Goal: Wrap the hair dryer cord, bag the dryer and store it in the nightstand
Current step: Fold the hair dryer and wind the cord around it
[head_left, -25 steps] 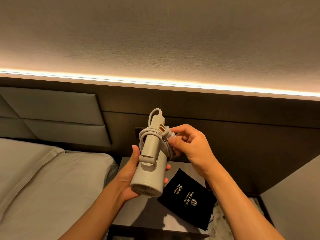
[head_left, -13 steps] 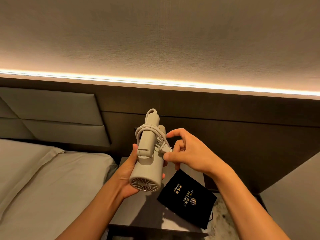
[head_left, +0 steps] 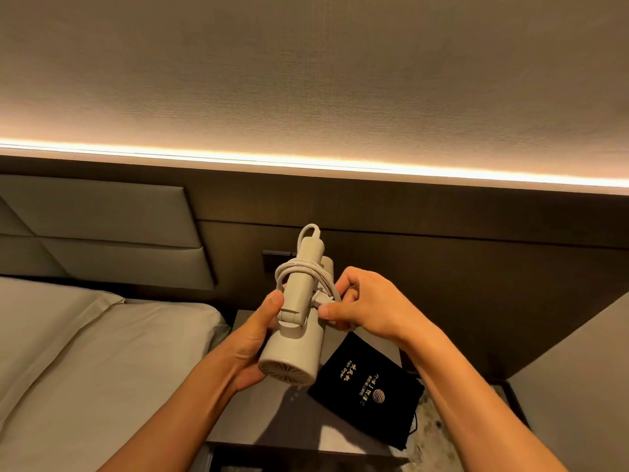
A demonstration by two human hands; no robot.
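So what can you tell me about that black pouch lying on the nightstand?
The black pouch looks like soft dark fabric, flat and apparently empty. It is printed with gold lettering, including "Hair Dryer", and a round gold logo. A thin drawstring trails from its right corner. It lies at an angle on the nightstand, on the right part of the top, below the held hair dryer. Neither hand touches it.

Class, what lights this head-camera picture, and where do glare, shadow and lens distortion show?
Head view: the warm light strip glares brightest; the nightstand lies in shadow under the hair dryer; the strip bows from wide-angle distortion; the black bag print stays sharp.
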